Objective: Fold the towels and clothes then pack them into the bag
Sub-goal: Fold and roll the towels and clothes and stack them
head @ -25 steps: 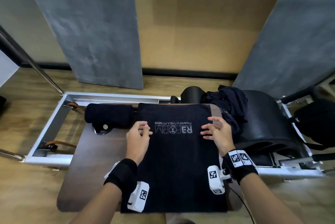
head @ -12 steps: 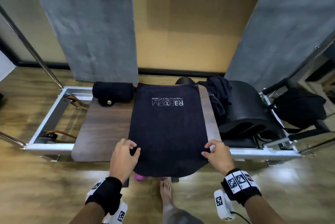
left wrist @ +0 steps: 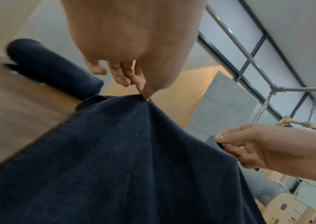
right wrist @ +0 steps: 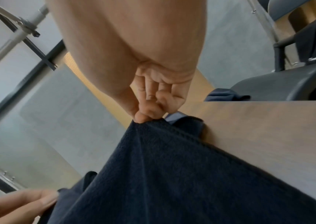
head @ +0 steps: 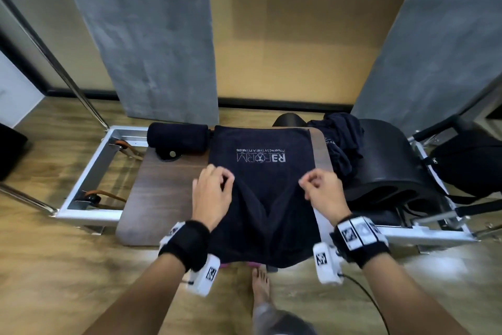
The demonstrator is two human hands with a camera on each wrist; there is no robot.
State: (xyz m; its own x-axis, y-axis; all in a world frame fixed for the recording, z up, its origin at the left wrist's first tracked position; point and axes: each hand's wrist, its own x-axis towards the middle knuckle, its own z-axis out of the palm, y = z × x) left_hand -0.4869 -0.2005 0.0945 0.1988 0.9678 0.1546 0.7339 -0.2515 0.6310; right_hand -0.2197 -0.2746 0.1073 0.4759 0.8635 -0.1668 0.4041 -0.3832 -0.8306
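A dark navy towel with a white logo lies along the wooden board; its near end is lifted off the board. My left hand pinches the towel's near left corner between thumb and fingers. My right hand pinches the near right corner the same way. Both hands hold the corners up over the middle of the towel, short of the logo. A rolled navy towel lies at the board's far left. Crumpled dark clothes sit at the far right. A black bag hangs at the right.
The board rests on a metal reformer frame with straps on the left. A black curved barrel stands right of the board, under the clothes. Grey panels and a tan wall stand behind. My bare foot is on the wooden floor below the towel.
A second ago both hands lay flat by the logo. They slid back, took the towel's near corners, and have now lifted them forward over the towel.
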